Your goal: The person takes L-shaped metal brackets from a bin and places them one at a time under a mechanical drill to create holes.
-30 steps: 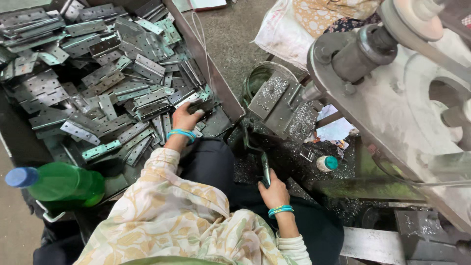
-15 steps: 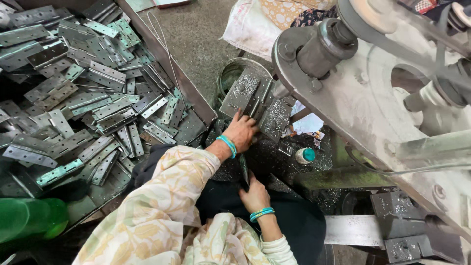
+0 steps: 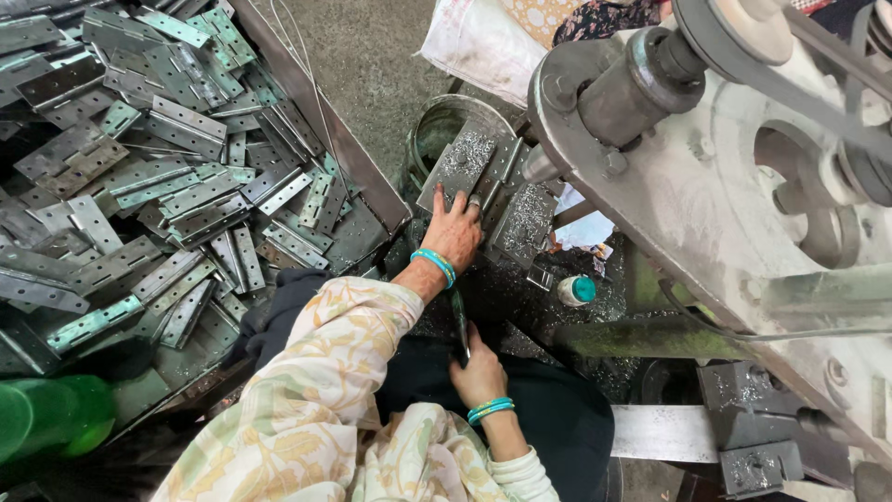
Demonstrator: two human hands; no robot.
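Note:
My left hand [image 3: 454, 232], with a teal bangle on the wrist, reaches forward onto the machine's fixture [image 3: 462, 156]. Its fingers press a narrow metal hinge [image 3: 487, 193] between two plates covered in shavings. My right hand [image 3: 479, 374] is closer to my body, closed around the dark lever handle [image 3: 460, 321], which rises toward the fixture. A large pile of grey metal hinges [image 3: 167, 186] fills the tray on my left, away from both hands.
The tray's rim [image 3: 339, 144] runs diagonally beside my left arm. The grey machine body [image 3: 697, 195] with its pulley and belt [image 3: 743, 42] fills the right. There is also a small teal-capped bottle [image 3: 577, 290], a green bottle [image 3: 46, 418], a bucket [image 3: 432, 130] and a white sack [image 3: 478, 42].
My left hand left the hinge pile and swung right to the fixture, where it now lies on a hinge. My right hand has stayed on the lever.

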